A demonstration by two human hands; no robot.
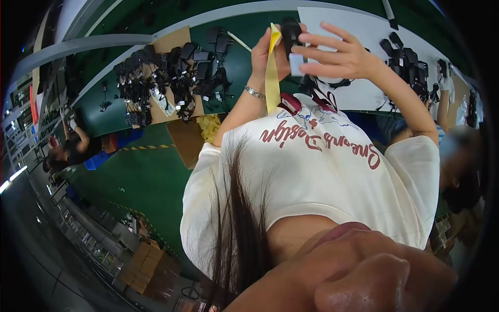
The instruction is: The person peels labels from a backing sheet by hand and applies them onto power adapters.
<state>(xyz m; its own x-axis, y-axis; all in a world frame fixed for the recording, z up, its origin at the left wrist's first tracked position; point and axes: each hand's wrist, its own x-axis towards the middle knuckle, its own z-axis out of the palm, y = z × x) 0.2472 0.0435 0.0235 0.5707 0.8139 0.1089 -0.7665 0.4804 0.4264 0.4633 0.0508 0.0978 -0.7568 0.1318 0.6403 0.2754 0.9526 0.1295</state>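
2 bare hands are raised in front of the chest, over the far edge of the white shirt, and a black oblong plastic block (291, 35) is between them. The left hand (259, 61) is curled around this block from the left, apparently with its fingers behind. A long, flat, pale-yellow strip (272, 86) crosses that hand, folded at its far end, with its near end hanging towards the shirt. The right hand (348, 57) has its fingers spread and reaches in from the right; I cannot tell whether its fingertips press on the block. A small, pale rectangular label (296, 65) shows just near the block, between 2 of those fingers, but whether it is stuck on or held is unclear.

The green surface (240, 65) carries a dense heap of black adapters with tangled cables (200, 72) at left, partly on a brown cardboard sheet (173, 41). At right, a smaller cluster of black adapters (408, 61) lies on a flat white sheet (332, 18).

The block could slip if the curled fingers loosen, since the spread hand seems to give little support. The strip's loose end could snag or stick to the shirt, and the label could crease or sit crooked if a finger brushes it.
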